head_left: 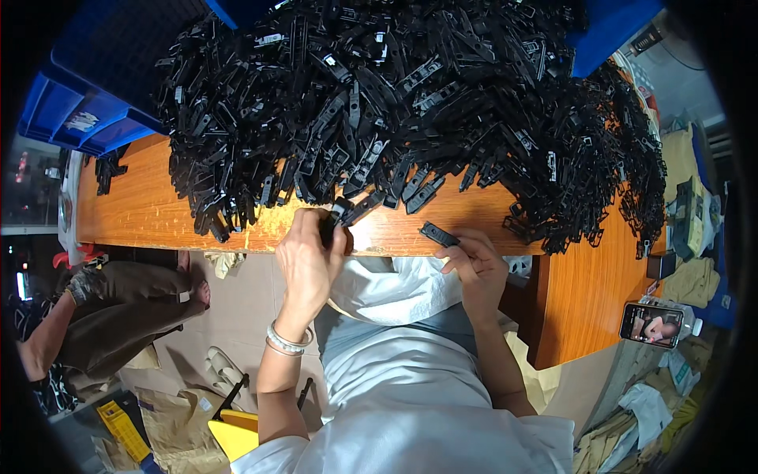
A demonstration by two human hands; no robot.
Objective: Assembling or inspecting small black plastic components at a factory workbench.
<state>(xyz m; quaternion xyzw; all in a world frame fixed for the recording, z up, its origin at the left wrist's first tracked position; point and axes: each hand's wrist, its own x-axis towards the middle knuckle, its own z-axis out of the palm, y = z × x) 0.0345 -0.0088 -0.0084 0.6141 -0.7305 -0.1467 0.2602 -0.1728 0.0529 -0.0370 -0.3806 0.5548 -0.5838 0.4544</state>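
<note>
My left hand (306, 251) is at the table's front edge, its thumb and fingers closed on a small black plastic part (341, 210). Another elongated black piece (364, 207) lies against that part's right end; whether the two are joined I cannot tell. To the right, my right hand (478, 267) pinches a flat, narrow black plastic piece (437, 234) with slots in it, held over the front edge. A large heap of similar black plastic parts (347, 118) covers the back of the wooden table (142, 197), just beyond both hands.
A white plastic bag (395, 292) hangs below the table edge at my lap. Blue crates (95, 110) stand at the far left. A phone (652, 325) is propped at the right. Another person's legs (130, 300) are at the left, near a yellow stool (234, 433).
</note>
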